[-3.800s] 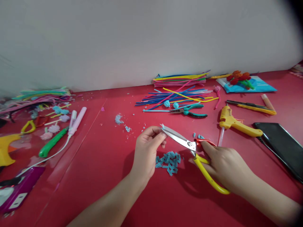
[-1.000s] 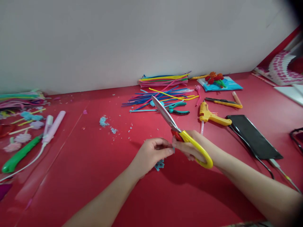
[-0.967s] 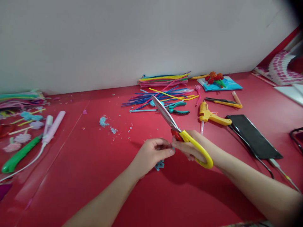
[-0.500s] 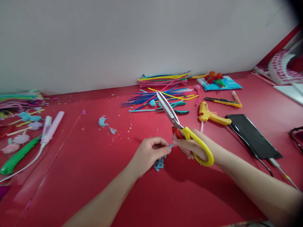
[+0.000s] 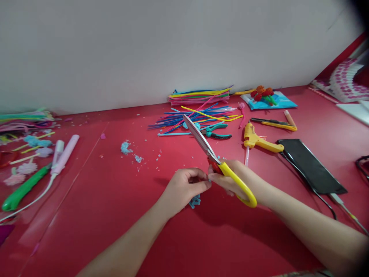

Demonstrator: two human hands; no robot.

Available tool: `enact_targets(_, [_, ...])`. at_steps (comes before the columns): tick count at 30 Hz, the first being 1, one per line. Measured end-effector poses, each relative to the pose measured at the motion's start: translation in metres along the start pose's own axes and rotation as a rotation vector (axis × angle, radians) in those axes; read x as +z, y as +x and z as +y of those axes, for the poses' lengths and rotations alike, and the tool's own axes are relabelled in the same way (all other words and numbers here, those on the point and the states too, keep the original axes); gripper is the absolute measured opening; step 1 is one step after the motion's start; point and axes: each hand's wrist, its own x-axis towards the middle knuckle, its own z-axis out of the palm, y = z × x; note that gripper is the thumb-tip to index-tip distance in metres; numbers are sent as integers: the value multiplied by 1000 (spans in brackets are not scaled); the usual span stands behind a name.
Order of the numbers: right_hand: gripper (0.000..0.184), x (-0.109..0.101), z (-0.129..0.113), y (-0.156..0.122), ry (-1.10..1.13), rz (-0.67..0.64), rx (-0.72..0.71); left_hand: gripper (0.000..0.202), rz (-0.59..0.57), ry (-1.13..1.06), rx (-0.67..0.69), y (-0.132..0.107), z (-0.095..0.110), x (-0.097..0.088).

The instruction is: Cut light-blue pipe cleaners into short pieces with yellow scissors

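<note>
My right hand (image 5: pixel 230 181) is closed around a pair of scissors (image 5: pixel 238 179) with yellow and red handles; the blades point up and to the left and look nearly together. Its fingertips meet those of my left hand (image 5: pixel 187 186), which pinches a short blue piece of pipe cleaner (image 5: pixel 209 180), mostly hidden between the fingers. Under my left hand a small heap of cut blue pipe cleaner pieces (image 5: pixel 195 201) lies on the red table (image 5: pixel 178 242), partly covered by the hand.
Beyond the hands lie loose pipe cleaners (image 5: pixel 173 121), teal-handled pliers (image 5: pixel 216 134) and blue fluff (image 5: pixel 125 147). To the right are a yellow glue gun (image 5: pixel 259 142), a utility knife (image 5: pixel 275 123) and a black phone (image 5: pixel 309 165). A pink hair-straightener-like tool (image 5: pixel 66 154) and green-handled tool (image 5: pixel 25 188) lie left.
The scissors have tipped slightly left and down in my right hand. My hands have come closer together, and less of the blue piece shows between the fingertips.
</note>
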Motion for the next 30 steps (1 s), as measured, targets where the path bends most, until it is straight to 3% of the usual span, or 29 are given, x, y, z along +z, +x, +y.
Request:
enact_targets(4, [20,1,3,-1,15,60,-61,9,36,-201,-38,0,-1,0])
enact_targets(9, [17,7,1,-2,-163,220,-152,10,115,-449,-29,2,-4,1])
enact_targets(14, [21,14,-4,0,-320,336,-195,7,88,-448,-35,0,-5,4])
enact_targets(21, [20,15,-1,0,-446,396,-281,10,77,-516,-62,0,-4,2])
enact_targets(30, [19,13,0,-1,-513,261,-322,16,142,-284,-48,1,-4,-3])
